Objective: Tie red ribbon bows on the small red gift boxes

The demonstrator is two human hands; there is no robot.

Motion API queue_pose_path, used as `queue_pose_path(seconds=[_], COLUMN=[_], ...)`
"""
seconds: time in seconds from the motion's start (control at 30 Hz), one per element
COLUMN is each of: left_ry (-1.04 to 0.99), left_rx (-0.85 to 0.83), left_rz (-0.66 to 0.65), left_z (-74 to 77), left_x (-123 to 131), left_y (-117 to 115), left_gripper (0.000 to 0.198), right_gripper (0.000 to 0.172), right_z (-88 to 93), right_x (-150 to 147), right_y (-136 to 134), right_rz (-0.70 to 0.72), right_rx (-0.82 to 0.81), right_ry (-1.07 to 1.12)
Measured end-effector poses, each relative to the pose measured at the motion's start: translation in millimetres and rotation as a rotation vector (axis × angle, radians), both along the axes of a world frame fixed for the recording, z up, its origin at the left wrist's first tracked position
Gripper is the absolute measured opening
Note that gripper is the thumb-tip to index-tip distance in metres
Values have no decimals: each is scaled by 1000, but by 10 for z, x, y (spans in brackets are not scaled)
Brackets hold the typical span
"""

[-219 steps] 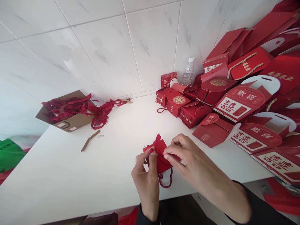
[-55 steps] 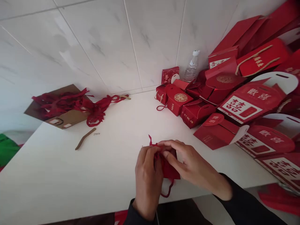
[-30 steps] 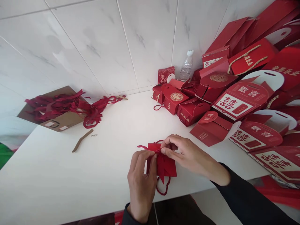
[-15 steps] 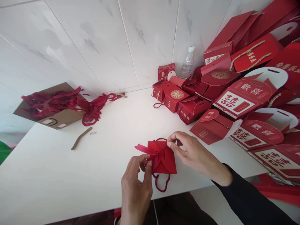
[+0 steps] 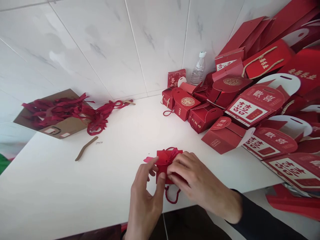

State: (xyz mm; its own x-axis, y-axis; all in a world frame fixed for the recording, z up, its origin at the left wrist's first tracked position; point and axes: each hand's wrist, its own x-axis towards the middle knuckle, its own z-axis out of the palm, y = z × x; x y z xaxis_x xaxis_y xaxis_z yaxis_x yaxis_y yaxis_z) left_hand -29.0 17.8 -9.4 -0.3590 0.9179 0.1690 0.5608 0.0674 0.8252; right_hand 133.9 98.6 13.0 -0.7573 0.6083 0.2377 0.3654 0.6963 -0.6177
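Note:
A small red gift box with a red ribbon tied on top and a red cord handle lies near the front edge of the white table. My left hand touches the box's left side, thumb and forefinger pressed against it, the other fingers loose. My right hand lies over the box's right half, fingers curled onto the ribbon knot. A ribbon end sticks out to the left.
A brown cardboard box of red ribbons sits at the back left, with a brown strip beside it. Several red gift boxes and bags are heaped at the right. A plastic water bottle stands by the tiled wall.
My hands drew apart, pulling the ribbon ends, then closed back over the box. My right hand now covers its right half, and the ribbon sits bunched on top.

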Motion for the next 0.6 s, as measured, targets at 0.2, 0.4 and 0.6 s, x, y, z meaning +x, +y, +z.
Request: queue_pose_path(seconds=[0.2, 0.4, 0.6], left_ry=[-58, -132, -72], left_rx=[-5, -28, -15], left_rz=[19, 7, 33], left_z=[-33, -61, -59], left_x=[16, 6, 4], left_y=[-35, -11, -15], left_gripper=[23, 23, 22], right_gripper=[13, 13, 11], right_z=[43, -90, -3], right_x=[112, -40, 124], right_y=[80, -2, 61], right_rz=[-54, 41, -144], right_rx=[-92, 45, -275], right_ry=[68, -44, 141])
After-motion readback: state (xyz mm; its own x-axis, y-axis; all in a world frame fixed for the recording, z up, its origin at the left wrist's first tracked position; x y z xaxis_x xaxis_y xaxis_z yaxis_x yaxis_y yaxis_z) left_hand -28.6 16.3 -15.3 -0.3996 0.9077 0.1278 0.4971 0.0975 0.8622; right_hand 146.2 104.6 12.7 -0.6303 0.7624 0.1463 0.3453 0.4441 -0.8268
